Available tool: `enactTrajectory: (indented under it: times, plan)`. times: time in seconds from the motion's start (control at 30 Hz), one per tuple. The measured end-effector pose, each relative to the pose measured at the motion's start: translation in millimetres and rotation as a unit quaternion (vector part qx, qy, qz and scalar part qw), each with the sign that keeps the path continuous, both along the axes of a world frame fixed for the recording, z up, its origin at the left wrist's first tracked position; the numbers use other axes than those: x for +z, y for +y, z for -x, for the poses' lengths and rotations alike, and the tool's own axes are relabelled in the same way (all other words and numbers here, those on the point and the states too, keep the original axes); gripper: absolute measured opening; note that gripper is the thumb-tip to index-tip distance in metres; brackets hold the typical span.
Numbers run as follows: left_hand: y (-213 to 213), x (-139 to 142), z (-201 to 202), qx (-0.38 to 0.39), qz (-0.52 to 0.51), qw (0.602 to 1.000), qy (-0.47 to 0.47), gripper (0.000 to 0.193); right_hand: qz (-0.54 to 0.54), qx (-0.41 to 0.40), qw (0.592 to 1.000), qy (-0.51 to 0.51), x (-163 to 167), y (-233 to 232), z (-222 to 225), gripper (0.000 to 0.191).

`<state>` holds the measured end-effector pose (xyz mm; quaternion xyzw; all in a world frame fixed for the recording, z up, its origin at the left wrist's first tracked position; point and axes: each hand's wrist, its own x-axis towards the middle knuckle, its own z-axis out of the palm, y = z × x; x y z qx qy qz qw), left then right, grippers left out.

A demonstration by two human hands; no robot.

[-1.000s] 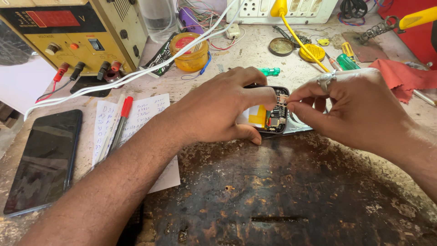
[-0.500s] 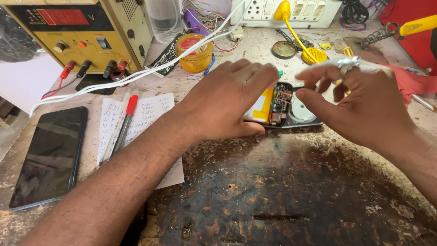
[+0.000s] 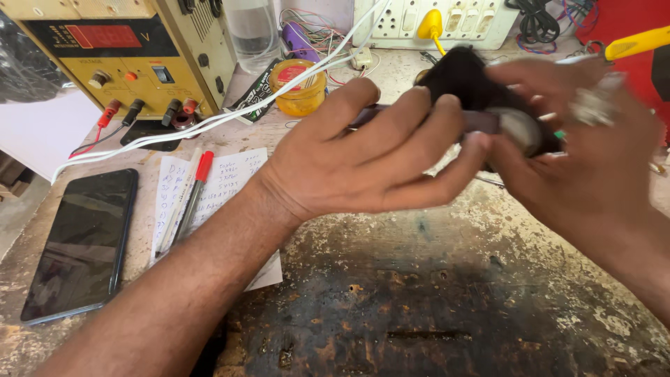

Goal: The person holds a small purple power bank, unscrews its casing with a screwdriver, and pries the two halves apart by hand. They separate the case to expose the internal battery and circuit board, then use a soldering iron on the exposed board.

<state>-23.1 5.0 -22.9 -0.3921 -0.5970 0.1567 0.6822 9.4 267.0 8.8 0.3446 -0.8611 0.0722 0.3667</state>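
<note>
A worn, stained counter [image 3: 433, 307] is carrying one yellow power supply [image 3: 118, 52], one dark phone [image 3: 80, 241] lying flat, one sheet of paper [image 3: 230, 174] with one red-capped pen [image 3: 192, 192] on it, and one small yellow jar [image 3: 299, 87]. Above it, two hands are meeting: the left hand [image 3: 363, 157] and the right hand [image 3: 579, 153] are both closing their grip on one blurred dark device [image 3: 474, 84], lifted off the counter between them.

A worn, stained workbench [image 3: 433, 307], dark and pitted near; at far left a yellow power supply [image 3: 118, 49]; near left a black phone [image 3: 80, 244] lying flat; beside it a written paper [image 3: 230, 181] with a red-capped pen [image 3: 188, 202]; a small yellow jar [image 3: 299, 87] farther back.
</note>
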Motion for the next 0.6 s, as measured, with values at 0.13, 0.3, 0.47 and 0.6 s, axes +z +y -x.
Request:
enactTrajectory:
  times: [0.13,0.3,0.47,0.6]
  plan:
    - [-7,18,-3,0.021,-0.011,0.993,0.115,0.038,0.009,0.043,0.994,0.096,2,4,-20,0.037]
    - [-11,29,-11,0.035,-0.022,0.989,0.142,0.035,-0.050,0.050,0.979,0.193,14,3,-23,0.036]
    - [-2,25,-11,0.052,-0.055,0.995,0.059,0.040,-0.067,0.039,0.982,0.173,20,-2,-26,0.042]
    - [4,16,-12,0.024,-0.068,0.981,-0.182,0.059,-0.049,-0.075,0.996,0.007,19,-2,-16,0.052]
